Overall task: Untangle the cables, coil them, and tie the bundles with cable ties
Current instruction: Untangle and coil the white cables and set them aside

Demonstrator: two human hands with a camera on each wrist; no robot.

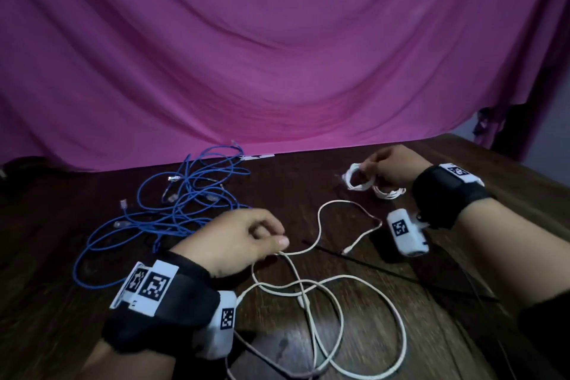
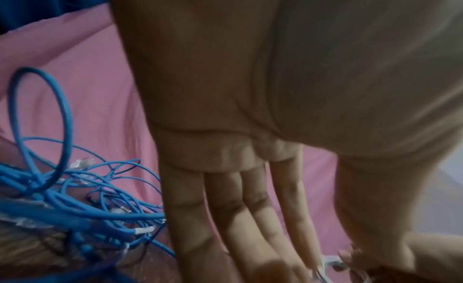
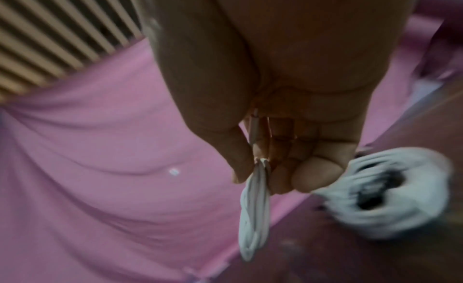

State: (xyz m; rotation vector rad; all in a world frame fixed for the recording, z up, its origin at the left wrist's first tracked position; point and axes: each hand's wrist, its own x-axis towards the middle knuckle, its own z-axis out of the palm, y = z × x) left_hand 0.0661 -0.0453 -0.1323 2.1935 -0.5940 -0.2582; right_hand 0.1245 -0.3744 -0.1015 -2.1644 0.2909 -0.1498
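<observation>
My right hand [image 1: 389, 165] grips a white coil [image 1: 357, 177] — a second coil [image 1: 389, 192] lies just beside it. My left hand [image 1: 240, 239] pinches the loose white cable [image 1: 320, 284]; blue cables [image 1: 185, 194] tangle just beyond it.

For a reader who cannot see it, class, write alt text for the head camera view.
The right hand holds a coiled white cable above a dark wooden table, while the left hand pinches a loose white cable. Tangled blue cables lie far left before a pink curtain.
</observation>
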